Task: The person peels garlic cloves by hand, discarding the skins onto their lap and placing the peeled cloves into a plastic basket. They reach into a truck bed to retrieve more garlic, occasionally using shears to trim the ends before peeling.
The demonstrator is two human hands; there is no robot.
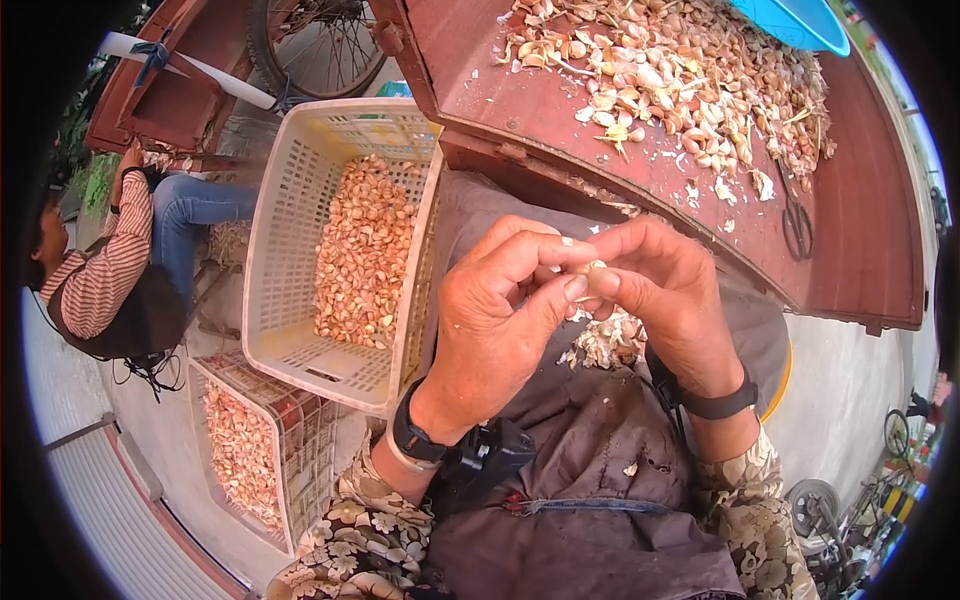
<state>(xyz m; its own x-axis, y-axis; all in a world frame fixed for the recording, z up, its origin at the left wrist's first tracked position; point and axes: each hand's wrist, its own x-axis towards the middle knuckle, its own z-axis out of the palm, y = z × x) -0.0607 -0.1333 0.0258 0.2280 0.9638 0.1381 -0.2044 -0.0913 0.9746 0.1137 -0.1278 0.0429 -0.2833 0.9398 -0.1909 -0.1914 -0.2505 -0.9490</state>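
A garlic clove (pixel 592 268) is pinched between the thumbs and fingertips of both hands, over my lap. My left hand (pixel 505 310) grips it from the left, fingers curled. From the other side my right hand (pixel 665 290) closes thumb and fingers on the same clove, which is partly hidden by the fingertips. Below the hands, loose garlic skins (pixel 608 340) lie heaped on the dark apron (pixel 600 430). Just ahead, a pile of garlic cloves (pixel 690 80) spreads over the red metal surface (pixel 480 90).
A yellowish plastic crate (pixel 275 250) holding cloves stands to the left. Behind it sits another crate (pixel 315 440) of garlic. Scissors (pixel 796 220) and a blue plastic scoop or basin (pixel 800 22) rest on the red surface. Another person (pixel 110 270) sits at far left.
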